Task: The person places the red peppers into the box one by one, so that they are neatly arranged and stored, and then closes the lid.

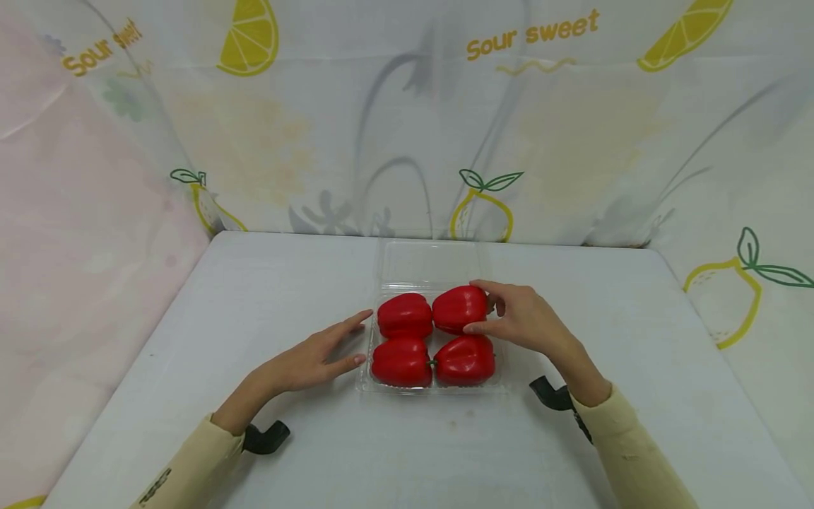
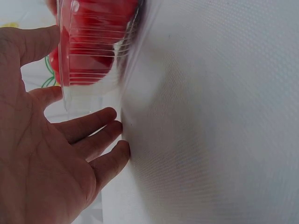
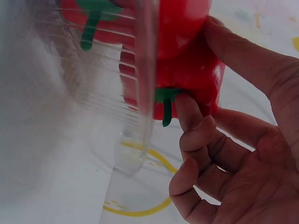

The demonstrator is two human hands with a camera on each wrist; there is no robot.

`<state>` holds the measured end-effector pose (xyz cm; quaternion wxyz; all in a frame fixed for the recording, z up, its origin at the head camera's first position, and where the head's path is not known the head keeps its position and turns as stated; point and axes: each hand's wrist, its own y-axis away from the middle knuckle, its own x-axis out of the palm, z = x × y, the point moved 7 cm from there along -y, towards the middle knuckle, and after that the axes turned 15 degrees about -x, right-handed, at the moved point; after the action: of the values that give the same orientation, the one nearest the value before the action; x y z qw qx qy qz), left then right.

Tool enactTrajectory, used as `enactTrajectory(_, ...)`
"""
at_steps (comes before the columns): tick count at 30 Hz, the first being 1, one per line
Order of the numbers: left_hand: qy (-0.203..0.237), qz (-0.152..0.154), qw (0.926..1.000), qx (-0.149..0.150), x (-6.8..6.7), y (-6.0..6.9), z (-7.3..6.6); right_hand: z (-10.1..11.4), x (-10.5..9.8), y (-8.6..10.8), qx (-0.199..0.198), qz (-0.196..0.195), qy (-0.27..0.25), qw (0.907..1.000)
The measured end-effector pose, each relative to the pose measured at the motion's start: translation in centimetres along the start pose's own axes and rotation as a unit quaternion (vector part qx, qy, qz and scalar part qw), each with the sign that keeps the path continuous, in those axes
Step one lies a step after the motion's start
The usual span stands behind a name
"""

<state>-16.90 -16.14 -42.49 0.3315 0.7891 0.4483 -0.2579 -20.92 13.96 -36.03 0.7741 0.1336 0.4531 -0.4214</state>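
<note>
Several red bell peppers sit in two rows in a clear plastic clamshell box (image 1: pixel 359 385), its lid (image 1: pixel 432 263) folded open toward the back. My right hand (image 1: pixel 523 317) grips the back right bell pepper (image 1: pixel 459 309) between thumb and fingers; its green stem (image 3: pixel 167 107) shows in the right wrist view. Just left of the box, my left hand (image 1: pixel 311 359) has its fingers spread, with thumb and fingertips near the box's left wall (image 2: pixel 88 56). The front left bell pepper (image 1: pixel 400 363) and front right bell pepper (image 1: pixel 466 360) lie nearer to me, the back left bell pepper (image 1: pixel 405 315) behind.
The box stands on a white table (image 1: pixel 286 466). Behind the table hangs a pale cloth (image 1: pixel 394 127) printed with lemons and lettering. A black curved piece (image 1: pixel 267 438) sticks out at the left wrist, another black piece (image 1: pixel 550 394) at the right.
</note>
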Motion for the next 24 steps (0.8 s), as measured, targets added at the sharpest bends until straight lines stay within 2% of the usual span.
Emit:
enactTrajectory(10, -0.005, -0.002, 1.0, 0.004, -0.05, -0.15, -0.04, -0.3, 0.26, 0.14, -0.002, 0.002, 0.0, 1.0)
enactTrajectory(24, 0.003, 0.006, 1.0, 0.0, 0.12, -0.18, 0.17, -0.65, 0.6, -0.32, -0.002, 0.031, -0.026, 0.9992)
